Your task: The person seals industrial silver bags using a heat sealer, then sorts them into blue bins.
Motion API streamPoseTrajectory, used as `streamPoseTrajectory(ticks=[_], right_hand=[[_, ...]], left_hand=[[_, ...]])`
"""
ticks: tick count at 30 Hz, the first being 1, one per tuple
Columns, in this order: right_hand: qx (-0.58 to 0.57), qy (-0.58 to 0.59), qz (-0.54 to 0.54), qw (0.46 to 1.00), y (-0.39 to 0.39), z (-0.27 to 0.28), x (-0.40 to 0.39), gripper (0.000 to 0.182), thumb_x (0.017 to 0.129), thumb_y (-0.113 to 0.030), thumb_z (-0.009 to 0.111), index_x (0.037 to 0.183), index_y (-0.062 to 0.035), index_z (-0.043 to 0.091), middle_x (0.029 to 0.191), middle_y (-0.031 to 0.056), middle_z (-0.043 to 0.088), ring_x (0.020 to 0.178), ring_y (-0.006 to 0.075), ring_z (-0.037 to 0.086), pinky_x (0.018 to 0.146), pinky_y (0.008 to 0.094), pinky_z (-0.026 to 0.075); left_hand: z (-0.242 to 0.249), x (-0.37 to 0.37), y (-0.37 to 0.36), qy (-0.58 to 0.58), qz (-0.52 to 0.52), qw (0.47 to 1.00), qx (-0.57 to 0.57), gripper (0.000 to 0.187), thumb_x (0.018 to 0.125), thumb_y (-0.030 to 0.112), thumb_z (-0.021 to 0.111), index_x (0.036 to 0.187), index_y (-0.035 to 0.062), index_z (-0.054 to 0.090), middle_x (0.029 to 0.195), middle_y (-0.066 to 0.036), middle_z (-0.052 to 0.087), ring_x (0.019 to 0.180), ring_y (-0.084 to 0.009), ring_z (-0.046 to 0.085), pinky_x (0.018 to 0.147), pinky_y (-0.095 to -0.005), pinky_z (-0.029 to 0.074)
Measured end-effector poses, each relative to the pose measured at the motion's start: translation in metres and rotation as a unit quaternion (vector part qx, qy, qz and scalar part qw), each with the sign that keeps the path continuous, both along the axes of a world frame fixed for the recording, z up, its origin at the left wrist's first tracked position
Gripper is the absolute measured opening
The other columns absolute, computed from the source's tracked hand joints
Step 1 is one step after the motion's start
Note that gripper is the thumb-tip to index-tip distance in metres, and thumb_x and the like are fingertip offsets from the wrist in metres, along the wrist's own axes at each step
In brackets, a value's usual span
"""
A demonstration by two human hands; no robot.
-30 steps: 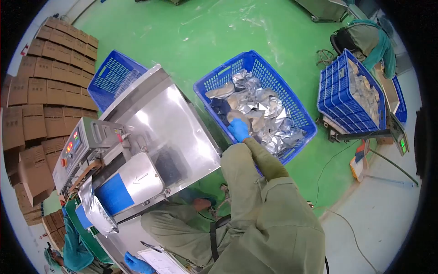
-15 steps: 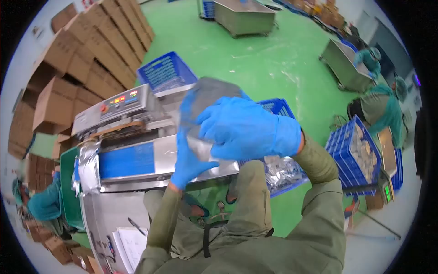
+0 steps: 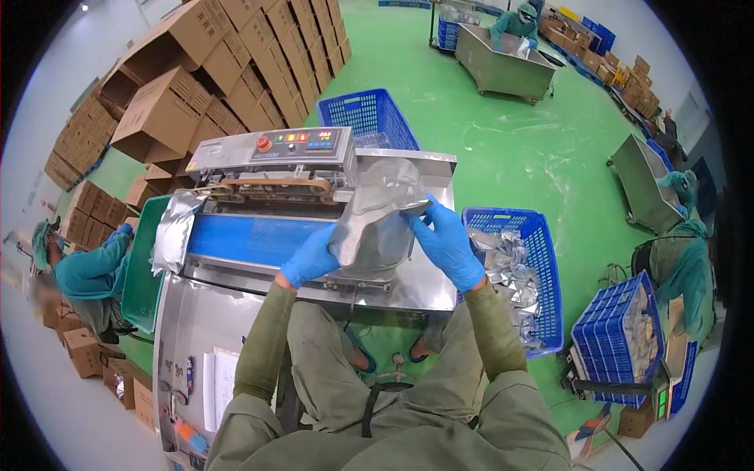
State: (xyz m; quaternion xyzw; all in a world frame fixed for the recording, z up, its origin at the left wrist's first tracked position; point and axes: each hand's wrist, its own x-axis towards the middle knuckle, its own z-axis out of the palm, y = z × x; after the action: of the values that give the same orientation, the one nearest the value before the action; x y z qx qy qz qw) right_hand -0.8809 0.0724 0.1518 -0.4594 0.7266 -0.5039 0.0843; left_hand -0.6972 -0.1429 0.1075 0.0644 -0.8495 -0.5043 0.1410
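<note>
A silvery-grey foil pouch (image 3: 381, 224) is stretched between my two blue-gloved hands, over the steel right-hand end of a band sealer (image 3: 271, 153). My left hand (image 3: 312, 256) is closed on the pouch's left edge, close to the blue conveyor belt (image 3: 228, 238). My right hand (image 3: 446, 243) pinches the upper right edge, thumb and fingers together on the foil. The pouch's surface is creased, and I cannot see inside it. Another foil pouch (image 3: 177, 231) lies at the belt's left end, hanging over a green bin (image 3: 145, 294).
A blue crate (image 3: 559, 314) of foil pouches stands right of the sealer, another blue crate (image 3: 393, 118) behind it. A notebook (image 3: 210, 392) lies on the steel table (image 3: 251, 314). Stacked cartons (image 3: 161, 110) rise at the left. Co-workers (image 3: 90, 271) are left, right and far back.
My hands, earlier close together and crossing over a blurred grey object, have moved apart with the pouch between them. The view has shifted, and a co-worker now shows at the far steel cart.
</note>
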Motion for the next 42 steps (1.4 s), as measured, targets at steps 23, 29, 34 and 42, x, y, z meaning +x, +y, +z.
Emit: streamPoseTrajectory(ticks=[23,29,34,42], right_hand=[[-0.179,-0.224,-0.147,0.947,-0.017,-0.054,-0.012,0.029,0.096,-0.02,0.063,0.078,0.0032,0.066,0.06,0.0023,0.056,0.053,0.0073,0.048,0.05,0.0279,0.037],[-0.109,-0.359,-0.159,0.913,-0.067,-0.115,-0.027,0.033,0.093,-0.025,0.065,0.066,-0.0071,0.058,0.06,0.0003,0.051,0.044,0.0113,0.047,0.039,0.0296,0.037],[-0.131,-0.329,-0.143,0.924,-0.101,-0.139,-0.031,0.034,0.093,-0.023,0.064,0.066,-0.0035,0.058,0.06,0.0,0.052,0.049,0.01,0.046,0.044,0.03,0.036],[-0.141,-0.293,-0.137,0.936,-0.151,-0.15,-0.01,0.036,0.094,-0.023,0.063,0.07,0.0034,0.063,0.058,0.0011,0.054,0.058,0.0084,0.046,0.053,0.033,0.039]], left_hand=[[-0.001,-0.038,-0.017,0.054,0.299,0.943,0.138,0.017,0.087,0.013,0.072,0.079,-0.0019,0.072,0.07,0.0,0.065,0.065,-0.0057,0.053,0.057,-0.0256,0.042],[-0.12,-0.067,-0.088,0.022,0.353,0.907,0.228,0.018,0.076,0.012,0.08,0.068,-0.002,0.072,0.061,-0.003,0.065,0.055,-0.0101,0.056,0.052,-0.0326,0.044],[-0.134,-0.061,-0.128,0.0,0.355,0.921,0.157,0.019,0.077,0.014,0.08,0.07,-0.0025,0.072,0.062,-0.004,0.067,0.055,-0.0102,0.057,0.054,-0.0321,0.045],[-0.139,-0.037,-0.178,-0.023,0.371,0.917,0.146,0.023,0.082,0.019,0.076,0.077,-0.003,0.074,0.07,-0.007,0.071,0.063,-0.0113,0.06,0.06,-0.0318,0.047]])
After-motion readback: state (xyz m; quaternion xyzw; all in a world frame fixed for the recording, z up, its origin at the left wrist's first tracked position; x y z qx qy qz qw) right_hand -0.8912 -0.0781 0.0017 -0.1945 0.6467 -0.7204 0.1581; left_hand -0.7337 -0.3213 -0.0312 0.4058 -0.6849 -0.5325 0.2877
